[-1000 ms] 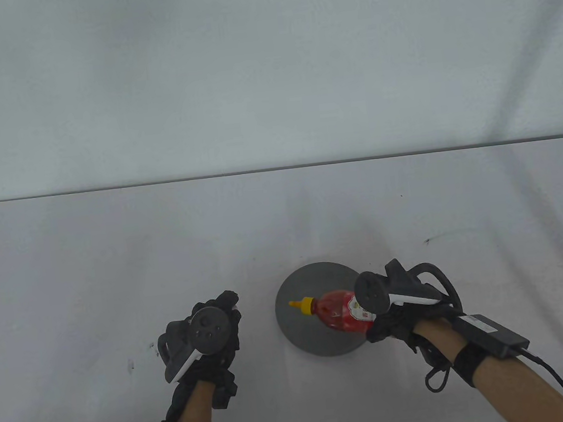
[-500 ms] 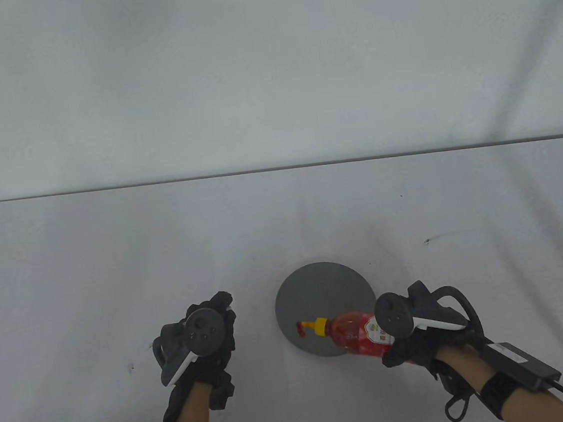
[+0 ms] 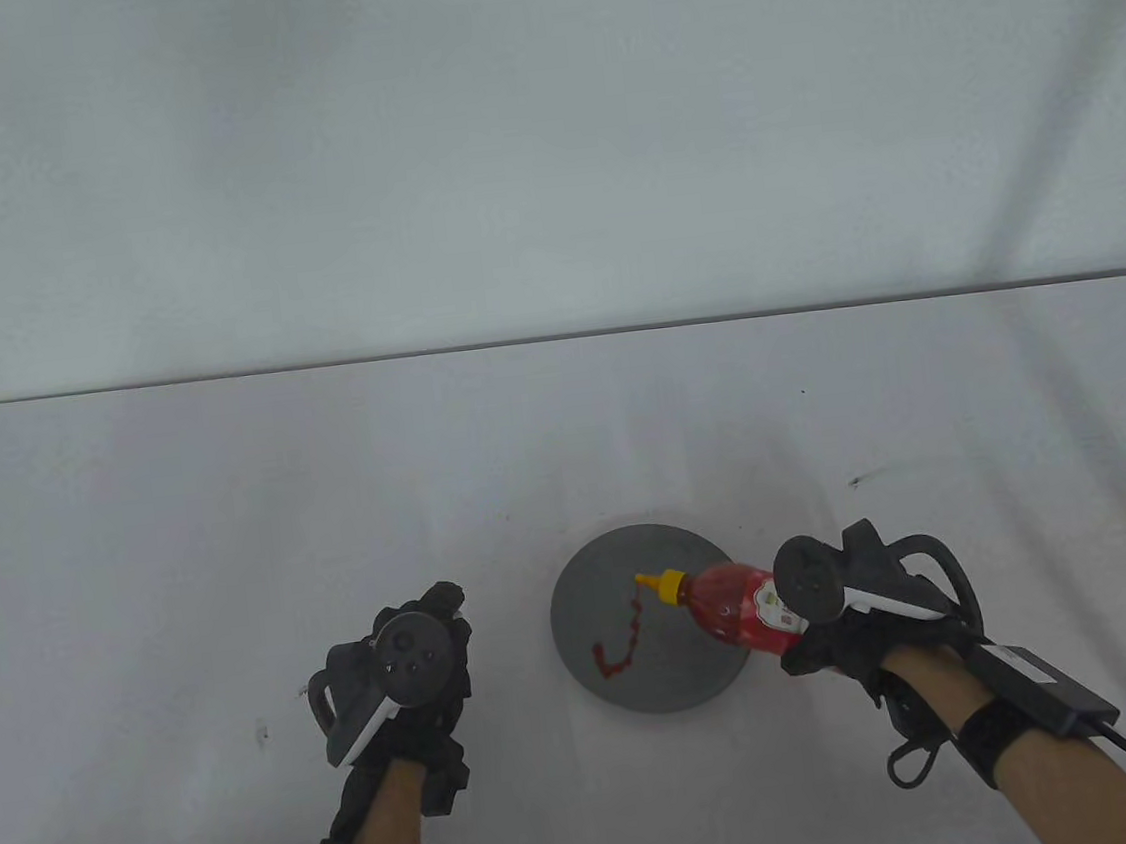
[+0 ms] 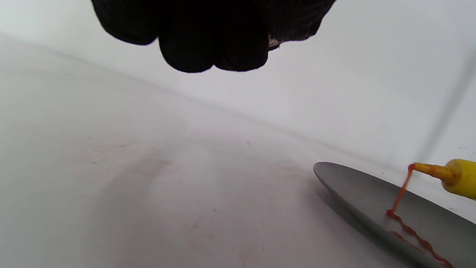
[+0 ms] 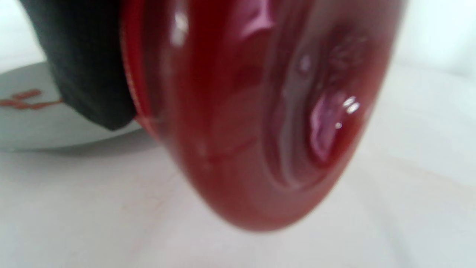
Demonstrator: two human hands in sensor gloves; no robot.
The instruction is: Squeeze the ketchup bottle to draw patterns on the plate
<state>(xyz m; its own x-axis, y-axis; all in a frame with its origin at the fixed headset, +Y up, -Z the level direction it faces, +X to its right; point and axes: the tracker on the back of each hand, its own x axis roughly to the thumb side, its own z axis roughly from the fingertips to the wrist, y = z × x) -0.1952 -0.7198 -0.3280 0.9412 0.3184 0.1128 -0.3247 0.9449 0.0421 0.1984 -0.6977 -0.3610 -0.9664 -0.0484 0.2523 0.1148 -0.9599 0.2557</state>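
Since a second ago, the right hand (image 3: 847,638) has been carrying the ketchup bottle (image 3: 738,607) from the plate's left part down to its near edge and back up toward its middle, laying a wavy red ketchup line (image 3: 623,640) that was not on the plate before; the left hand has barely shifted.

Nearest the camera, the left hand (image 3: 404,680) is resting on the white table (image 3: 179,502), well apart from the plate's left rim, with its fingers (image 4: 208,44) curling loosely and holding nothing.

On the plate's right side, the right hand is gripping the bottle's body, fingers wrapping round the red plastic; the right wrist view is showing only the blurred red base and a dark fingertip pressing against it.

Over the gray round plate (image 3: 691,685), the bottle is lying tilted, nearly on its side, its yellow nozzle (image 3: 663,584) pointing left above the plate's middle. A thin red strand is running from the nozzle tip down to the plate, joining the ketchup line that is trailing toward the plate's near left part.
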